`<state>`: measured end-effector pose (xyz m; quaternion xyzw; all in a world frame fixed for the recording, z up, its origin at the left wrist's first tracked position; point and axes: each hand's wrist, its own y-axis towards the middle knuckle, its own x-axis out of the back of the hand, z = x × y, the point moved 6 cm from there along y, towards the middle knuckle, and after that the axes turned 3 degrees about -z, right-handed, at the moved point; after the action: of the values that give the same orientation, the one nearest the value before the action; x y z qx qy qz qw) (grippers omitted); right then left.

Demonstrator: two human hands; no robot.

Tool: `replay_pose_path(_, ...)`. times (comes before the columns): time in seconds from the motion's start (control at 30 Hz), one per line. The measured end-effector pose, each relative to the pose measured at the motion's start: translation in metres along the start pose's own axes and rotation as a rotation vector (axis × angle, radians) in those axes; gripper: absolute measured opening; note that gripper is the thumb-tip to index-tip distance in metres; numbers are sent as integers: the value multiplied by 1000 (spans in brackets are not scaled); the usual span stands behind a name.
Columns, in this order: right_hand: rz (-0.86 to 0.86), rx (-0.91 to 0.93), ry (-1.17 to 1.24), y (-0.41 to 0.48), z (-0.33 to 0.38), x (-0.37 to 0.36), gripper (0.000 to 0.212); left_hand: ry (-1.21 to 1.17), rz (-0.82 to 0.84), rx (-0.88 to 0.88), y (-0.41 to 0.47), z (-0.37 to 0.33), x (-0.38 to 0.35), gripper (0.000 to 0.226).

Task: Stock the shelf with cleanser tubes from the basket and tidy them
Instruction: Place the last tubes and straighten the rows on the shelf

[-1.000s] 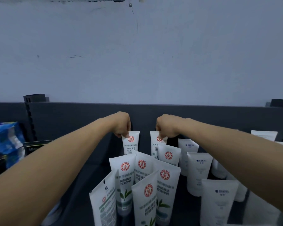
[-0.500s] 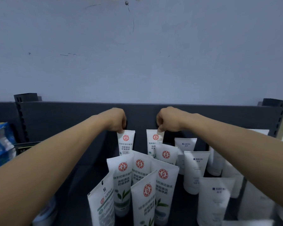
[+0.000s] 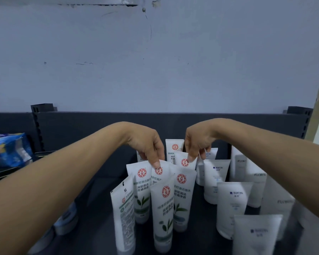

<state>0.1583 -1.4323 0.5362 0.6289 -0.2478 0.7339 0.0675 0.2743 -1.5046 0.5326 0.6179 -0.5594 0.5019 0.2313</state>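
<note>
- Left hand (image 3: 147,144), frame centre: fingers pointing down, tips pinching the top edge of a red-logo cleanser tube (image 3: 159,174) in the middle cluster.
- Right hand (image 3: 198,142): fingertips gripping the crimp of a second tube (image 3: 185,161) just right.
- Both tubes stand upright on the dark shelf (image 3: 96,208); plainer white tubes (image 3: 216,178) lower right.
</note>
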Motion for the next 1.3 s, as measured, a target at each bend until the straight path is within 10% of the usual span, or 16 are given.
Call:
replay_pose_path(0.63,-312,12,-159,7,11,7,22,-43,-527,120,3,35,26,6)
replay_pose_path(1.3,-365,19,-64,-2,11,5,20,-102,-484,186,3,55,15,18)
